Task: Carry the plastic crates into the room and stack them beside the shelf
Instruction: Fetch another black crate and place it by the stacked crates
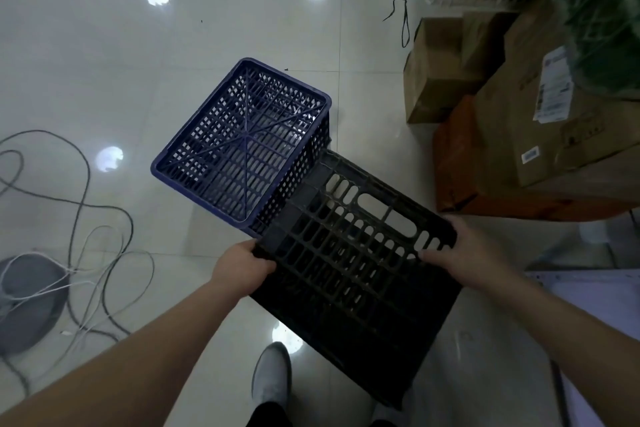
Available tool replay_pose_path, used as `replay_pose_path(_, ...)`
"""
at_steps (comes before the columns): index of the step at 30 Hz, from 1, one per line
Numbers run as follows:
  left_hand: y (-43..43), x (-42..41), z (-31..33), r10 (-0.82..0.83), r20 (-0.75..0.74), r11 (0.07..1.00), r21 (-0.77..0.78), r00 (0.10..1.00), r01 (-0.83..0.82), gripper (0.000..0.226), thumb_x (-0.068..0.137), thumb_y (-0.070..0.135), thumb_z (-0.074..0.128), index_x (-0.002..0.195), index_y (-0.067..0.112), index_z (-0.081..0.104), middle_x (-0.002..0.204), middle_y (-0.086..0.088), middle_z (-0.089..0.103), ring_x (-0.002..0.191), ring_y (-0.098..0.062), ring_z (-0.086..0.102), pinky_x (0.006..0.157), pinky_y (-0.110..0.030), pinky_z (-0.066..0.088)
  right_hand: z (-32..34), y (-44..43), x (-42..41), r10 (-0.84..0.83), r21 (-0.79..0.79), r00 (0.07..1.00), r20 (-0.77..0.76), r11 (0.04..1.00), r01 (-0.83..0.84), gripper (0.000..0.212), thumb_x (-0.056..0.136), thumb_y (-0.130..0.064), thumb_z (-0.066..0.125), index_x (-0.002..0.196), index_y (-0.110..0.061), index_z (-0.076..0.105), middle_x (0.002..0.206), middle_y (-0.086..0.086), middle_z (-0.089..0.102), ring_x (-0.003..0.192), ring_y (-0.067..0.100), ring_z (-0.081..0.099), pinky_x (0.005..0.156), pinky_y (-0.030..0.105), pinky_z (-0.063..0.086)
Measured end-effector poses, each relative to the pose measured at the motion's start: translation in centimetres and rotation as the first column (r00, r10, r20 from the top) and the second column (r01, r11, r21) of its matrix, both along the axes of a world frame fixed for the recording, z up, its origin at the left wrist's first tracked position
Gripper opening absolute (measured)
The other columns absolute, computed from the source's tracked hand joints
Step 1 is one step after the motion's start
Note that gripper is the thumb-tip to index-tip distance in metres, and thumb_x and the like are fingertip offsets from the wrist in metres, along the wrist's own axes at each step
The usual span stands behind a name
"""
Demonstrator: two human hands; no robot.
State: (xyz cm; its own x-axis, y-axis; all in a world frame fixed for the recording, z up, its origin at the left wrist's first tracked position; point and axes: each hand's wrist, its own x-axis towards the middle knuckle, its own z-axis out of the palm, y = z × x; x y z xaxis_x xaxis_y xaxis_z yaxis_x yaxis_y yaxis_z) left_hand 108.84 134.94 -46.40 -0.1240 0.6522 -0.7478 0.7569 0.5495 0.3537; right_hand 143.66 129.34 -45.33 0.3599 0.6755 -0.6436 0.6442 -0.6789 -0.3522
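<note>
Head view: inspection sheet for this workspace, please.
Surface: glossy tiled floor, ceiling lights reflected.
Job's things: black crate held tilted; blue crate just beyond it, base facing up, contact between them unclear.
Clutter: cardboard boxes and an orange box at right; grey round object at left.
Grips: left hand and right hand each closed on a black crate edge.
Cables: loose cables looped on floor at left; dark cord hanging by the boxes.
Surroundings: white shoe below; shelf not identifiable.
</note>
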Motion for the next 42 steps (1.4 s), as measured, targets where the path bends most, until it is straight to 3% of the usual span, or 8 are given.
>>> replay_pose_path(3, -1.6, 0.8, 1.5, -0.207, -0.247, 0.961, 0.132, 0.947, 0.245, 0.071, 0.090, 0.031, 0.066, 0.152, 0.018, 0.035, 0.156, -0.018, 0.029, 0.142, -0.035, 0.032, 0.112, -0.040, 0.034, 0.0, 0.8, 0.6, 0.041, -0.069, 0.998, -0.054, 0.997, -0.045, 0.061, 0.070, -0.041, 0.095, 0.117, -0.026, 0.059, 0.103, -0.002, 0.069, 0.092, 0.020, 0.068, 0.084, 0.043, 0.059)
replay_pose_path(7, -4.4, 2.5, 3.8, -0.238, -0.164, 0.866, 0.410, 0.957, 0.286, 0.057, 0.087, 0.037, 0.071, 0.136, 0.015, 0.054, 0.144, -0.006, 0.041, 0.131, -0.024, 0.044, 0.103, -0.030, 0.039, 1.6, -0.2, -1.0, 0.138, -0.149, 0.990, -0.038, 0.979, -0.143, 0.055, 0.066, -0.049, 0.095, 0.103, -0.023, 0.063, 0.096, -0.001, 0.071, 0.085, 0.017, 0.068, 0.070, 0.033, 0.056)
replay_pose_path(10, -5.8, 4.4, 5.7, -0.111, 0.056, 0.968, 0.233, 0.992, 0.095, 0.049, 0.085, 0.057, 0.067, 0.116, 0.020, 0.063, 0.124, 0.001, 0.051, 0.108, -0.016, 0.057, 0.091, -0.025, 0.044, 3.8, -1.7, -3.9, 0.344, -0.227, 0.939, -0.018, 0.913, -0.339, 0.049, 0.065, -0.064, 0.090, 0.087, -0.027, 0.067, 0.082, -0.008, 0.070, 0.073, 0.008, 0.065, 0.056, 0.025, 0.047)
replay_pose_path(14, -7.7, 5.3, 6.4, 0.142, 0.167, 0.990, -0.046, 0.976, -0.136, 0.091, 0.058, 0.095, 0.051, 0.118, 0.029, 0.068, 0.140, -0.009, 0.049, 0.127, -0.033, 0.051, 0.112, -0.046, 0.040, 5.3, -5.0, -9.3, 0.490, -0.232, 0.867, -0.087, 0.837, -0.496, 0.038, 0.074, -0.065, 0.081, 0.081, -0.032, 0.063, 0.077, -0.016, 0.063, 0.072, 0.002, 0.060, 0.051, 0.018, 0.037)
replay_pose_path(18, -10.0, 3.8, 6.4, 0.117, 0.000, 0.990, -0.081, 0.993, -0.117, 0.092, 0.075, 0.086, 0.052, 0.142, 0.024, 0.053, 0.155, -0.025, 0.022, 0.145, -0.050, 0.012, 0.122, -0.055, 0.011, 6.3, -8.9, -15.2, 0.497, -0.121, 0.858, -0.133, 0.851, -0.511, 0.030, 0.083, -0.054, 0.076, 0.075, -0.031, 0.058, 0.080, -0.012, 0.066, 0.082, 0.010, 0.065, 0.061, 0.023, 0.043)
replay_pose_path(28, -17.6, -6.2, 1.6, 0.213, -0.029, 0.976, -0.033, 0.977, -0.214, 0.052, 0.088, 0.021, 0.067, 0.133, 0.000, 0.051, 0.161, -0.021, 0.006, 0.122, -0.037, 0.052, 0.097, -0.029, 0.047, 2.3, -18.6, -27.4, 0.358, -0.051, 0.875, -0.326, 0.917, -0.394, 0.044, 0.093, -0.061, 0.062, 0.072, -0.022, 0.056, 0.071, -0.008, 0.061, 0.075, 0.012, 0.060, 0.070, 0.034, 0.047)
replay_pose_path(35, -19.8, -16.9, -4.1, 0.313, -0.127, 0.950, 0.049, 0.941, -0.309, 0.028, 0.087, 0.009, 0.058, 0.113, -0.001, 0.062, 0.113, -0.021, 0.066, 0.102, -0.036, 0.062, 0.084, -0.037, 0.052, -5.7, -17.2, -22.8, 0.179, -0.065, 0.970, -0.165, 0.979, -0.192, 0.062, 0.099, -0.054, 0.059, 0.149, -0.018, 0.050, 0.140, 0.000, 0.061, 0.126, 0.022, 0.059, 0.096, 0.031, 0.045)
replay_pose_path(42, -19.1, -21.5, -9.5, 0.485, -0.144, 0.875, 0.095, 0.863, -0.475, 0.016, 0.089, 0.005, 0.056, 0.101, -0.001, 0.065, 0.097, -0.020, 0.066, 0.090, -0.036, 0.063, 0.078, -0.039, 0.053, -13.2, -15.6, -17.5, 0.129, -0.061, 0.992, -0.010, 0.990, -0.129, 0.071, 0.079, -0.055, 0.071, 0.137, -0.017, 0.054, 0.126, 0.007, 0.064, 0.109, 0.030, 0.065, 0.092, 0.046, 0.056)
